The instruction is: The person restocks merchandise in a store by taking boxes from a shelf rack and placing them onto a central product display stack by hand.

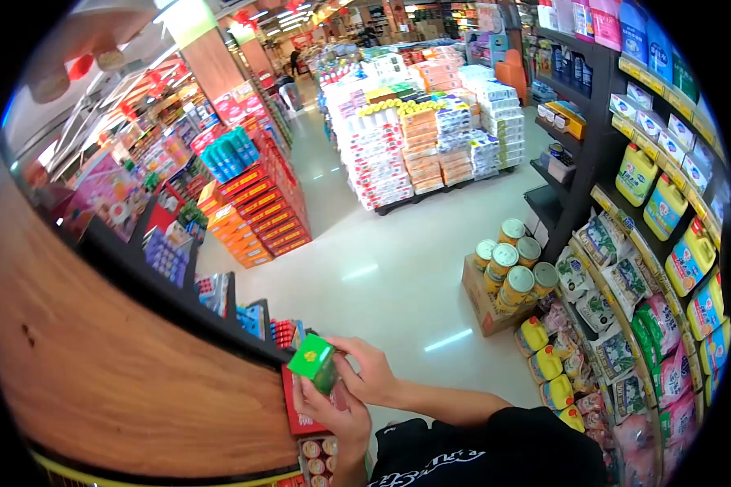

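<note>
Green box [310,357] held up off the floor [382,292], in front of the dark-edged end of a wood-grain panel [138,365]. Both hands clamped on it: left hand [337,415] from below and the near side, right hand [369,373] at the upper right edge. The two sit close together, and the box hides some of the fingers, so we cannot tell how firmly each one presses.

Main risk, we judge: a drop. The box seems gripped at its edges and lower sides; if one hand let go before the other had a full hold, it could tip and slide out. It could then strike the red box [297,406] just below, or the round-topped packs [315,463] lower down, or reach the floor. Second risk: squeezing. If the walls are thin card, as we suspect, hard thumb pressure could dent a side or spring a flap. Third: a careless swing to the left could knock a corner on the panel's dark edge.

Looks: small, boxy, tilted. Bright green face upward with a yellow mark near its middle; the side toward the right hand darker green, its print too small for us to read. No damage that we can make out.
</note>
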{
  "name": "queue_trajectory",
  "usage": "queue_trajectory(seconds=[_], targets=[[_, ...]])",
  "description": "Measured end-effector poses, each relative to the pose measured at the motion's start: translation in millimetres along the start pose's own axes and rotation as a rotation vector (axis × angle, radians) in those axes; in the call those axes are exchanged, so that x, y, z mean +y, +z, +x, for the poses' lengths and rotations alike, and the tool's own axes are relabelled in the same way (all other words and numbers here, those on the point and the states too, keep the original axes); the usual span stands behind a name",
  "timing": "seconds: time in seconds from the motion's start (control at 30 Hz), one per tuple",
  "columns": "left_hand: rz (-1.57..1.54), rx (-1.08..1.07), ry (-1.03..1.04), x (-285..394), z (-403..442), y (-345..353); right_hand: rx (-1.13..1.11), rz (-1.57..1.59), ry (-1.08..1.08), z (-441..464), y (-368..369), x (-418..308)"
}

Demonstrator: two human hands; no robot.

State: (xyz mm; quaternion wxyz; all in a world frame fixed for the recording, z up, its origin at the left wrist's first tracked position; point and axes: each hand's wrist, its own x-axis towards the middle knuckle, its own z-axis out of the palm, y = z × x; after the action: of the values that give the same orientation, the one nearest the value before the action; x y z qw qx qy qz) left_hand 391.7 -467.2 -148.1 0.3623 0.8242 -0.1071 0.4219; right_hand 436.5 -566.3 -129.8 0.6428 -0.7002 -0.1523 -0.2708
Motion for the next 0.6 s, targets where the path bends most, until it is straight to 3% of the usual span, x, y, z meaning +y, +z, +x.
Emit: queue_trajectory(seconds=[0.2,0.23,0.37,0.6], targets=[[-0.151,-0.217,-0.228,-27,29,124,0.028,-0.202,0.147,53,-51,104],[-0.064,-0.237,-0.161,-44,37,148,0.012,-0.205,0.18,70,-59,123],[-0.32,-0.272,-0.207,-88,75,253,0.0,-0.2,0.302,147,-94,184],[-0.604,-0.566,-0.399,-113,150,411,-0.013,-0.334,0.357,273,-175,273]])
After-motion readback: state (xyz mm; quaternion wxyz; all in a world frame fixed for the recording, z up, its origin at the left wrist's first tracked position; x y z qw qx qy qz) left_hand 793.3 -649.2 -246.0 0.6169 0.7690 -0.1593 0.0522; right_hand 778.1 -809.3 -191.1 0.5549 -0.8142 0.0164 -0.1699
